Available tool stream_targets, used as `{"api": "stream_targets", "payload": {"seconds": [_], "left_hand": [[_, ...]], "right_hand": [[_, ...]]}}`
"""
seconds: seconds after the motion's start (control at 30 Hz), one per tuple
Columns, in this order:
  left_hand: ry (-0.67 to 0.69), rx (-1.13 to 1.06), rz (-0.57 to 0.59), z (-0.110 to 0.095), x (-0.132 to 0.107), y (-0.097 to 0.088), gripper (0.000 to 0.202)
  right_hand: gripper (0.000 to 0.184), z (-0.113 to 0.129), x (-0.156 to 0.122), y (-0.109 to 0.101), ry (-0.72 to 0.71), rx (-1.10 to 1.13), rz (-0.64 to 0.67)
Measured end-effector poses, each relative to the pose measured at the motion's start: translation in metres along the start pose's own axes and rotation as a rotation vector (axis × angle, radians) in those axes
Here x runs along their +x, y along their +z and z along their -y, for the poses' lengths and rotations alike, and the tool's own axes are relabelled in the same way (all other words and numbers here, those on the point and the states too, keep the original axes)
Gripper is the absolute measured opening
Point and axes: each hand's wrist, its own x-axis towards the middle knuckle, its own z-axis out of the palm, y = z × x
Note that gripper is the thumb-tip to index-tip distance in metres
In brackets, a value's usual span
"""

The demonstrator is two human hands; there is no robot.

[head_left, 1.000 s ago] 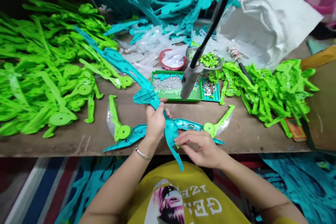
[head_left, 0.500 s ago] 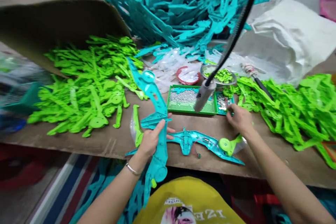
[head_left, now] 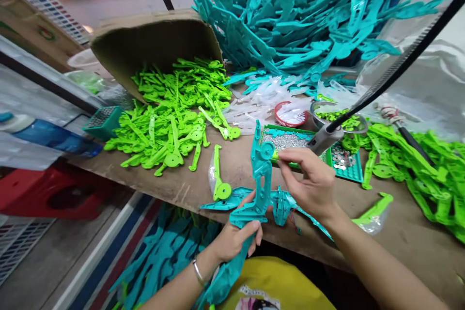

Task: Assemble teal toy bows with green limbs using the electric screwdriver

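My left hand (head_left: pixel 236 241) is wrapped round the middle of a teal plastic toy-bow shell (head_left: pixel 262 179), held upright over the table edge. At the shell's upper round boss, my right hand (head_left: pixel 310 179) pinches a small light-green piece (head_left: pixel 275 155), mostly covered by the fingertips. Behind the held shell lies a second teal bow shell (head_left: pixel 281 203) with thin wires, partly hidden. A green lever arm (head_left: pixel 221 191) with a clear plastic part rests at its left end. Another green arm (head_left: pixel 374 212) with a clear part lies to the right of my right forearm.
Green arms (head_left: pixel 170 135) are heaped at left by a cardboard box (head_left: pixel 156 34), with more (head_left: pixel 432 174) at right. Teal shells (head_left: pixel 290 19) pile up behind. Screws fill a green tray (head_left: pixel 286 138) beside a teal tray (head_left: pixel 345 162). A flexible lamp neck (head_left: pixel 392 68) crosses the right side.
My right hand has moved from the small teal tray to the held shell's upper boss, with a small green piece in its fingers. My left hand has turned the shell more upright.
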Motion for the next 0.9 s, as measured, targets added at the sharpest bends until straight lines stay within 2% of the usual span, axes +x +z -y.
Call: {"api": "stream_targets", "payload": {"seconds": [0.1,0.2,0.67,0.9], "left_hand": [[0.017,-0.005,0.025,0.002,-0.004,0.001,0.087],[0.029,-0.001,0.032,0.0,-0.004,0.003,0.09],[-0.034,0.165,0.009,-0.004,-0.003,0.003,0.09],[0.046,0.271,0.013,-0.001,-0.007,0.005,0.076]], "right_hand": [[0.027,-0.005,0.0,0.013,0.022,0.026,-0.051],[0.027,-0.007,-0.003,0.016,0.01,0.012,-0.051],[0.029,-0.01,-0.008,0.006,-0.056,-0.037,-0.028],[0.026,-0.009,-0.007,0.002,-0.059,-0.088,-0.007]]}}
